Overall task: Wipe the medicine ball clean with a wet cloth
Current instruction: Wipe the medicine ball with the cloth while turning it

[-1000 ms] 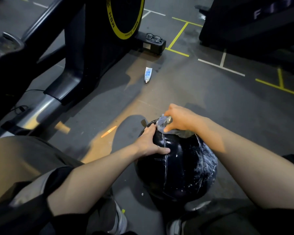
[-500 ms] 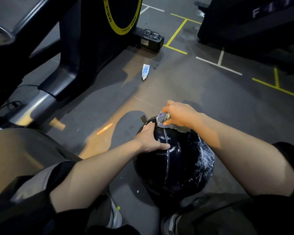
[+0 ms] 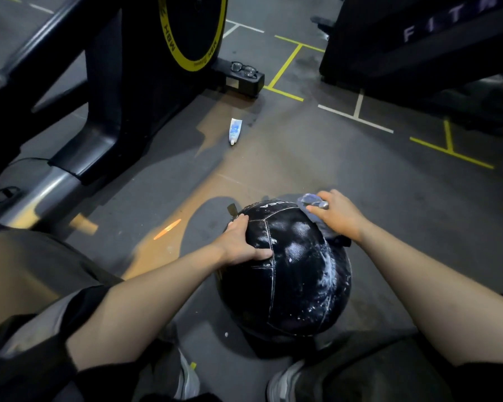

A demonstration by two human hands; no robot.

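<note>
At the far left stood an exercise bike (image 3: 128, 82), with a small tube (image 3: 235, 131) on the floor (image 3: 360, 184) beside it. The left hand (image 3: 240, 245) lay spread and pressed on the near-left top of the medicine ball (image 3: 291, 280), probably to stop it rolling. The ball sat on the floor between the person's feet. The right hand (image 3: 339, 214) gripped the bunched cloth (image 3: 310, 203) against its far-right shoulder, above white smears yet to be wiped.
</note>
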